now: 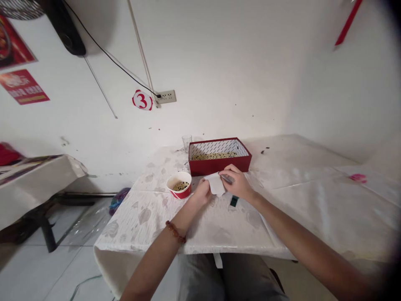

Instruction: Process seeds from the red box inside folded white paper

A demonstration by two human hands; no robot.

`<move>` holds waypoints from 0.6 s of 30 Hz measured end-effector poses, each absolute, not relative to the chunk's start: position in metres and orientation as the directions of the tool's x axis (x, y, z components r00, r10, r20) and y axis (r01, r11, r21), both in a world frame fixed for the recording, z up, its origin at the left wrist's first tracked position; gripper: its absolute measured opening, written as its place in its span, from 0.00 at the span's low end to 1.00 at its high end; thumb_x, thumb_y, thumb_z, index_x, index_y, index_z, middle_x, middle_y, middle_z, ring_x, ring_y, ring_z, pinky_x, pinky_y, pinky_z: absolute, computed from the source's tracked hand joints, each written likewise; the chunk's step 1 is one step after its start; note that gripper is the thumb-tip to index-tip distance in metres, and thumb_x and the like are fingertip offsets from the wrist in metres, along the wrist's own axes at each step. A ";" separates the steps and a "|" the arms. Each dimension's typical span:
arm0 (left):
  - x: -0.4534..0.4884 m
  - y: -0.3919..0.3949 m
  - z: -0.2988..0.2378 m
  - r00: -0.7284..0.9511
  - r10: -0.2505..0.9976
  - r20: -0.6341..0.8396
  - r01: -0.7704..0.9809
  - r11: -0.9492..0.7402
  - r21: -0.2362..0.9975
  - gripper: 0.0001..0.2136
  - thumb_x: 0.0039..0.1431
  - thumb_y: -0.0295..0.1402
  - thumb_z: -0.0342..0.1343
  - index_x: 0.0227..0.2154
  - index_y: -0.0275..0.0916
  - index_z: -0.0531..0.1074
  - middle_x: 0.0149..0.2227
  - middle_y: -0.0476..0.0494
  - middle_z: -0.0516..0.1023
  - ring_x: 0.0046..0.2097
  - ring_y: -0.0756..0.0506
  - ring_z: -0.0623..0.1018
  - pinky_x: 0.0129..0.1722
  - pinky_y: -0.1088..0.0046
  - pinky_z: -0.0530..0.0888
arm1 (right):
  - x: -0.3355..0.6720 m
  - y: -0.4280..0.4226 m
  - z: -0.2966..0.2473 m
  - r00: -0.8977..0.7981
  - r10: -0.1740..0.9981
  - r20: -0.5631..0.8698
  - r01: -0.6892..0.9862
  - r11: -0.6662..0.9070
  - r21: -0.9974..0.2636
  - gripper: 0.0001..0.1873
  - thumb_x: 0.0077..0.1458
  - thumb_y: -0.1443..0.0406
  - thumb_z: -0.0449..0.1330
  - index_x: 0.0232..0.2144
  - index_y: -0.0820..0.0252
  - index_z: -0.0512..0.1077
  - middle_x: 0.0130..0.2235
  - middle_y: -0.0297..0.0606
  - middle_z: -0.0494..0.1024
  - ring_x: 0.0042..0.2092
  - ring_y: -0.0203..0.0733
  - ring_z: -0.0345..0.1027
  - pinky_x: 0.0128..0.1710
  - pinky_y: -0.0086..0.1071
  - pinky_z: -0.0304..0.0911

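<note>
My left hand [203, 191] is closed on the left edge of a small white piece [216, 184] that looks like paper or a thin pouch. At its upper right edge, the fingers of my right hand [237, 182] pinch the same white piece. A greyish strip shows under those right fingers, too small to name. Just left of my left hand stands a red and white paper bowl [183, 193], partly filled with pale and dark grains. Behind both hands sits a dark red open box [219, 166], its patterned white inside holding similar grains.
A clear glass [186, 143] stands behind the box's left corner. A small dark green piece [234, 201] lies on the white patterned tablecloth [150, 225], near my right wrist. The wall with a power socket [166, 96] rises behind; another table [37, 184] is at left.
</note>
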State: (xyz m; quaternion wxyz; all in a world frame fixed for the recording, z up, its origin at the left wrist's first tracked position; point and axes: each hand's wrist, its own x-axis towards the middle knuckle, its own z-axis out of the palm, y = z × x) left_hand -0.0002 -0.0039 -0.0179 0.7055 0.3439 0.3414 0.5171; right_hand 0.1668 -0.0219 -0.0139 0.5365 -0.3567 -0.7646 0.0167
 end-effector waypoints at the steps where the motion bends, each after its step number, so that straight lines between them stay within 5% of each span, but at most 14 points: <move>1: -0.001 -0.004 -0.017 0.233 0.965 -0.122 -0.485 0.224 0.845 0.14 0.36 0.27 0.70 0.30 0.37 0.76 0.29 0.43 0.83 0.40 0.38 0.84 0.41 0.66 0.77 | 0.167 -0.022 -0.014 -0.167 0.562 0.810 0.519 0.749 -0.412 0.10 0.63 0.69 0.62 0.45 0.52 0.78 0.42 0.41 0.75 0.42 0.46 0.73 0.41 0.40 0.73; 9: -0.003 -0.009 -0.015 0.233 0.970 -0.070 -0.448 0.171 0.878 0.13 0.37 0.27 0.67 0.31 0.35 0.80 0.33 0.40 0.85 0.40 0.39 0.82 0.40 0.68 0.75 | 0.168 -0.023 -0.014 -0.169 0.575 0.800 0.469 0.761 -0.448 0.13 0.63 0.69 0.62 0.47 0.50 0.79 0.44 0.41 0.76 0.41 0.45 0.73 0.40 0.39 0.72; 18: -0.002 -0.013 -0.006 0.116 0.989 -0.094 -0.411 0.134 0.902 0.10 0.36 0.25 0.64 0.27 0.38 0.76 0.28 0.47 0.81 0.31 0.46 0.77 0.33 0.72 0.71 | 0.165 -0.024 -0.011 -0.141 0.543 0.828 0.524 0.750 -0.403 0.09 0.63 0.69 0.62 0.43 0.52 0.78 0.42 0.40 0.75 0.41 0.45 0.73 0.41 0.39 0.71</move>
